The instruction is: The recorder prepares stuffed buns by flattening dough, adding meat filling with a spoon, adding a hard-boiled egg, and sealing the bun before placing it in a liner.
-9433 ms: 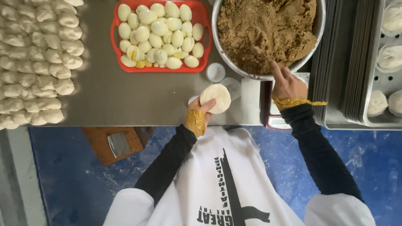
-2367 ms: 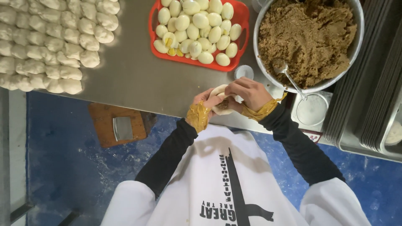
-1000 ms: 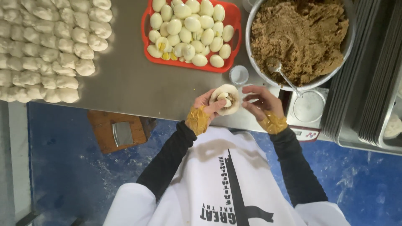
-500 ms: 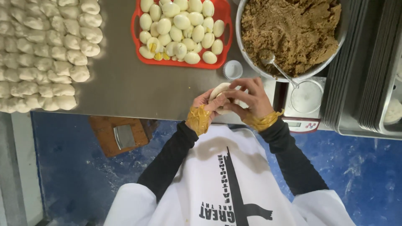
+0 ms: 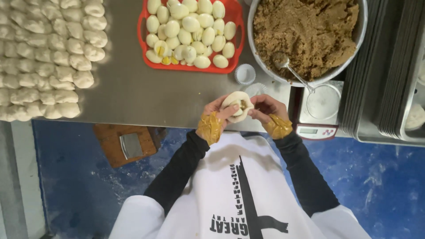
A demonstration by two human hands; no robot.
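Observation:
A round piece of white dough (image 5: 237, 106) with brown filling showing in its middle sits between both my hands, above the near edge of the steel table (image 5: 168, 95). My left hand (image 5: 218, 113) cups it from the left and below. My right hand (image 5: 265, 108) pinches its right rim. Both wrists are wrapped in yellowish tape. A big metal bowl of brown crumbly filling (image 5: 310, 31) with a spoon (image 5: 287, 66) in it stands just beyond my right hand.
A red tray of peeled boiled eggs (image 5: 191, 33) sits at the back centre. Several dough balls (image 5: 44, 57) lie in rows at the left. A paper cup liner (image 5: 244, 74), a small scale (image 5: 318, 110) and stacked metal trays (image 5: 389, 71) are at the right.
Earlier my right hand was at the bowl while the left held flat dough. Both hands now work the dough rim, which has folded up around the filling.

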